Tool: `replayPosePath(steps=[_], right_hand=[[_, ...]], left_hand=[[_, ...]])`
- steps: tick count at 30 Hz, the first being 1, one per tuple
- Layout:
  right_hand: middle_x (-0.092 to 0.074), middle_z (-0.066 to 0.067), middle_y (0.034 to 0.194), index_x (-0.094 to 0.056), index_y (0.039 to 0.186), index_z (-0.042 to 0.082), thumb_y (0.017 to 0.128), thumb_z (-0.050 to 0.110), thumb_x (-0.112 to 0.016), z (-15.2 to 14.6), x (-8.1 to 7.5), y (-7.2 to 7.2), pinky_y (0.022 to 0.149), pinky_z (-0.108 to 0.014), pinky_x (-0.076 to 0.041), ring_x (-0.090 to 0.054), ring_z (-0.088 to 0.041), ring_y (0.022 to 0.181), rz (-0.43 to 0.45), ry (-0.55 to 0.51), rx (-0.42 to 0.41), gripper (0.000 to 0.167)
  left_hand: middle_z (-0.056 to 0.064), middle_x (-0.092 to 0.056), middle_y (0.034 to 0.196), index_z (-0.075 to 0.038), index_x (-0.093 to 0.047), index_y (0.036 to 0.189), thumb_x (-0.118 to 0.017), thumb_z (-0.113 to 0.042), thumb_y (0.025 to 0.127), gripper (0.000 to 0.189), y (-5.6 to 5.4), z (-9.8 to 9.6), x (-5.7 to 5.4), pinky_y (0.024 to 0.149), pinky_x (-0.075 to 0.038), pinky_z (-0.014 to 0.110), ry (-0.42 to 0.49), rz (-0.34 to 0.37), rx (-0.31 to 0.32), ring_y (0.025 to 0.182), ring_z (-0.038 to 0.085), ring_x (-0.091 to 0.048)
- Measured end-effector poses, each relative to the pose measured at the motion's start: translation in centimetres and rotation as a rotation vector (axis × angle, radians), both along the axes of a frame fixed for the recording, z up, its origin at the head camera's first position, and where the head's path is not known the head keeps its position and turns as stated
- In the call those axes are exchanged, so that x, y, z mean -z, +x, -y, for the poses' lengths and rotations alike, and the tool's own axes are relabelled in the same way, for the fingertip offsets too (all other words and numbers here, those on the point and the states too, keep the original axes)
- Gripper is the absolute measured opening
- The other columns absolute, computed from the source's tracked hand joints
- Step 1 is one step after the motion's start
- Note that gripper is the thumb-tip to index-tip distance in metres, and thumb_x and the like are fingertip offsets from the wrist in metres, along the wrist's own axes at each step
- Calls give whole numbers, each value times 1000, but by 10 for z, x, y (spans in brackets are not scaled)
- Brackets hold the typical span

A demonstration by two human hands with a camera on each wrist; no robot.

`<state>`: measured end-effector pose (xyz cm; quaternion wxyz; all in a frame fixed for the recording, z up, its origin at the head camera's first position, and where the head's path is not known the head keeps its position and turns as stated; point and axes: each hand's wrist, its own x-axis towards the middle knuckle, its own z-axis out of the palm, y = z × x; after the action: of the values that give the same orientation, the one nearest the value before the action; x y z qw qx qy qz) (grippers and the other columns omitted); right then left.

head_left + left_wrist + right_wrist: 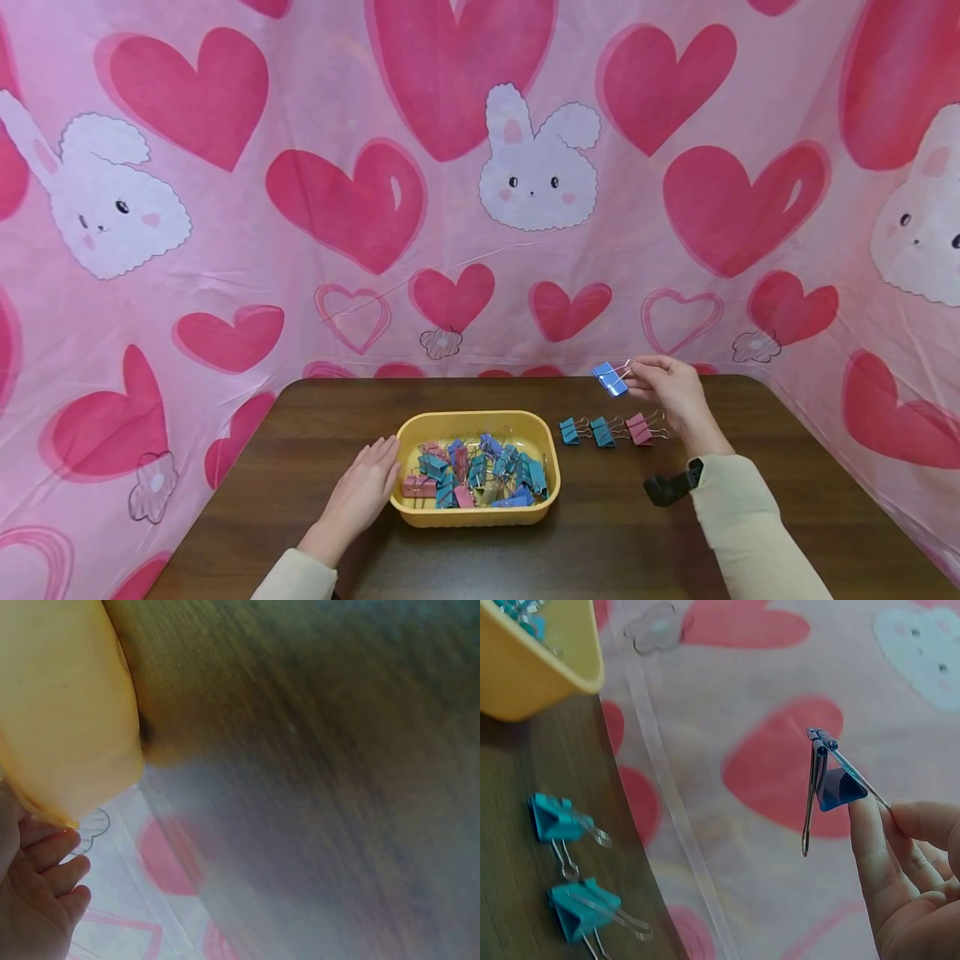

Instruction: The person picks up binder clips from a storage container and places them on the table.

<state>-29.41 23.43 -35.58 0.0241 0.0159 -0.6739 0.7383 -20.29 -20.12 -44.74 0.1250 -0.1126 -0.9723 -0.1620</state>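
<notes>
My right hand (671,396) pinches a blue binder clip (611,379) by a wire handle, up above the table toward the back. In the right wrist view the thumb and fingertips grip one handle of this clip (843,789), and its other handle hangs free. With fingers extended, my left hand (362,483) rests against the left side of a yellow plastic bin (480,517). Several teal, pink and blue binder clips lie jumbled inside. Right of the bin stand a teal clip (570,431), another teal clip (602,432) and a pink clip (640,429) in a row.
The dark wooden table (600,533) has its back edge against a pink curtain (450,242) with hearts and rabbits. A black strap and camera mount (671,485) sits on the right wrist, just in front of the row.
</notes>
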Motion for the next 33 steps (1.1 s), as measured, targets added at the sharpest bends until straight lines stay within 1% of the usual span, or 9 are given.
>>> replayPosePath(steps=[5, 9, 13, 15, 17, 22, 25, 27, 33], right_hand=[[-67, 1, 77, -51, 114, -9, 90, 11, -60, -18, 5, -2, 70, -30, -53, -67, -12, 70, 5, -3, 54, 32], [-68, 1, 77, -61, 101, 2, 89, 9, -60, -29, 9, -2, 67, -28, -54, -67, -13, 69, -13, -33, 85, 14], [-67, 0, 75, -62, 95, 3, 89, 7, -61, -40, 18, -5, 65, -29, -54, -67, -13, 66, -31, -61, 119, 8], [-67, -1, 74, -61, 97, -1, 88, 8, -62, -50, 31, -14, 64, -30, -54, -67, -14, 66, -43, -53, 148, 13], [-68, -4, 76, -62, 99, -3, 87, 10, -63, -70, 53, -32, 65, -32, -54, -68, -17, 68, -54, -63, 149, 17], [-69, -5, 84, -67, 100, 9, 80, 22, -73, -119, 117, -77, 66, -33, -54, -68, -20, 75, -26, -99, 190, 25], [-69, -4, 85, -66, 101, 10, 80, 21, -72, -132, 132, -81, 65, -32, -54, -68, -19, 75, -6, -103, 212, 24], [-69, -5, 83, -66, 100, 8, 82, 16, -70, -133, 130, -76, 63, -32, -54, -68, -20, 73, 0, -132, 229, 21], [-67, -2, 73, -61, 94, 3, 88, 10, -63, -111, 95, -39, 62, -32, -55, -67, -15, 67, 24, -67, 290, 9]], left_hand=[[17, -46, 134, 4, -50, 129, -56, -21, 92, 45, 1, 0, -1, 105, -26, 46, 7, 15, -3, 126, 33, -38], [17, -46, 134, 4, -49, 130, -56, -22, 92, 46, 1, 0, -1, 105, -26, 46, 6, 18, -5, 126, 33, -38], [17, -46, 134, 4, -49, 130, -56, -22, 92, 46, 1, 0, -1, 105, -26, 46, 8, 21, -8, 126, 33, -38], [17, -46, 134, 4, -49, 130, -56, -22, 92, 46, 1, -1, -1, 105, -26, 46, 6, 22, -7, 126, 33, -38], [17, -46, 134, 4, -49, 130, -56, -22, 92, 46, 1, -1, -1, 105, -26, 46, 5, 22, -7, 126, 33, -38], [18, -48, 133, 5, -50, 128, -57, -20, 91, 45, 1, -1, 0, 105, -26, 45, -1, 1, 2, 125, 33, -40], [19, -50, 130, 6, -52, 126, -58, -18, 91, 43, 1, -1, 1, 105, -27, 45, -19, -32, 16, 123, 33, -42], [20, -50, 129, 7, -53, 124, -58, -16, 90, 42, 1, 0, 1, 105, -27, 45, -32, -53, 25, 122, 33, -43], [19, -50, 130, 7, -53, 125, -58, -17, 91, 43, 1, 0, 1, 105, -28, 46, -27, -43, 19, 123, 33, -42]])
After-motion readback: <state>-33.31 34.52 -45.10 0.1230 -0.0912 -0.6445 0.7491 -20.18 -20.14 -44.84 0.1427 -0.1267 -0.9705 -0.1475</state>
